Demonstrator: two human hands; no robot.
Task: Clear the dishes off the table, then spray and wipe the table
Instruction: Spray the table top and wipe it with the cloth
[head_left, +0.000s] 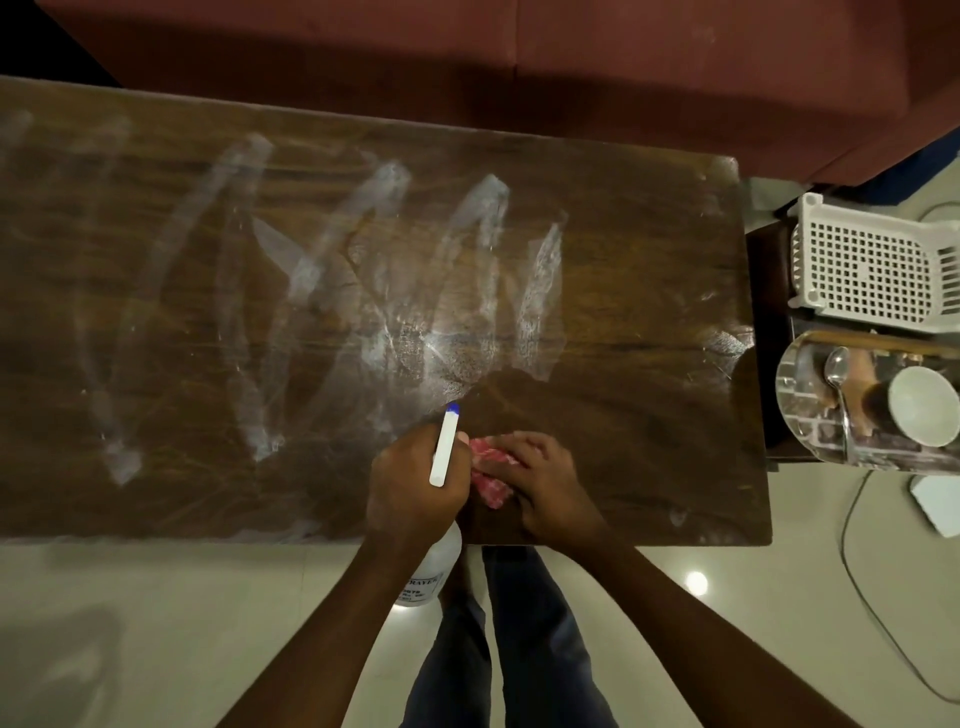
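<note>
Table (634, 447) of dark wood fills the view, streaked with whitish spray arcs (483, 234). At its near edge the left hand (410, 488) wraps its fingers round a white spray bottle (444, 449). Just beside it, the right hand (545, 486) curls its fingers over a pink cloth (491, 467) lying on the tabletop. Off the table's right end sit a cup (922, 405) and a spoon (836, 366).

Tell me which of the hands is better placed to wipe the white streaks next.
The right hand: it holds the pink cloth on the table, near the streaks. The left hand is busy gripping the spray bottle.
</note>
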